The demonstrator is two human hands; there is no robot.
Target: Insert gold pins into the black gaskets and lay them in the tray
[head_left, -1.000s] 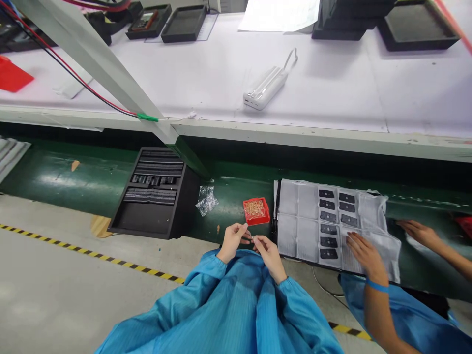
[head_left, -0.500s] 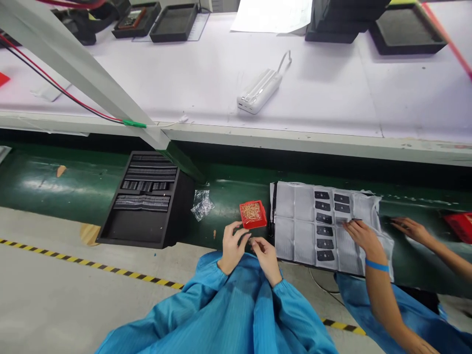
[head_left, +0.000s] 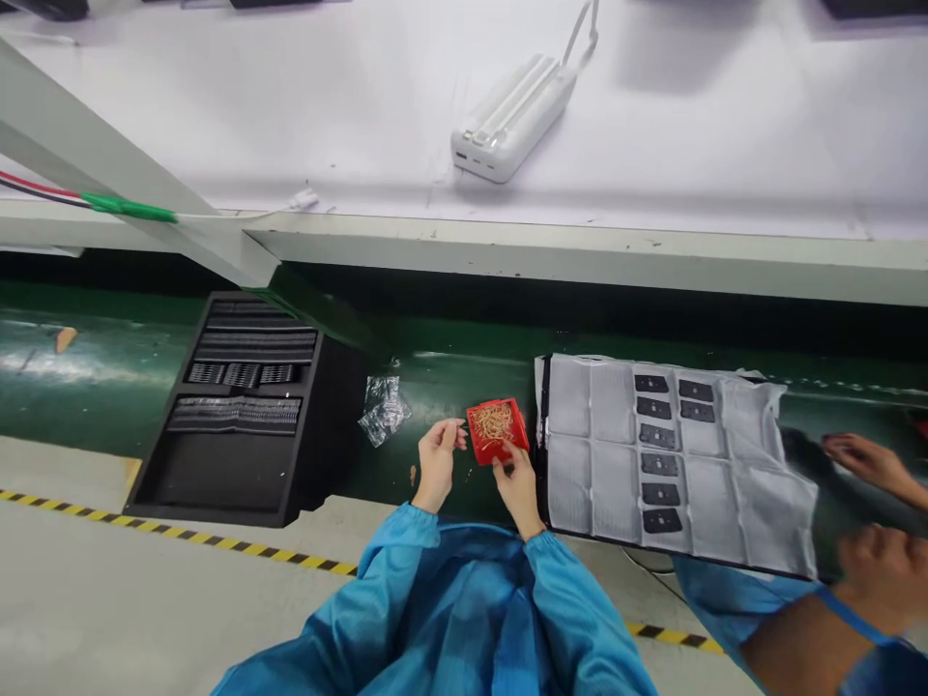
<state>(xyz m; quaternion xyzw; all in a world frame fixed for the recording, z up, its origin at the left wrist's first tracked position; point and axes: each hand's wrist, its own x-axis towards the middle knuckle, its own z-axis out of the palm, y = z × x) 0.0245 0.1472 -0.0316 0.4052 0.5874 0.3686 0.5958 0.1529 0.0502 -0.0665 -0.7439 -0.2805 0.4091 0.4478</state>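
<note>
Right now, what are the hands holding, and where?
The right hand grips a small red square tray at its near edge; whether the left hand touches its left edge cannot be told.

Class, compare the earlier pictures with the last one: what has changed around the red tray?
The person's hands have moved apart and up to the red tray: the right hand now touches its lower edge, and the left hand sits at its left side. A co-worker's hand has come off the sheet of black pieces, moving down and right. The black tray and plastic bag stayed put.
</note>
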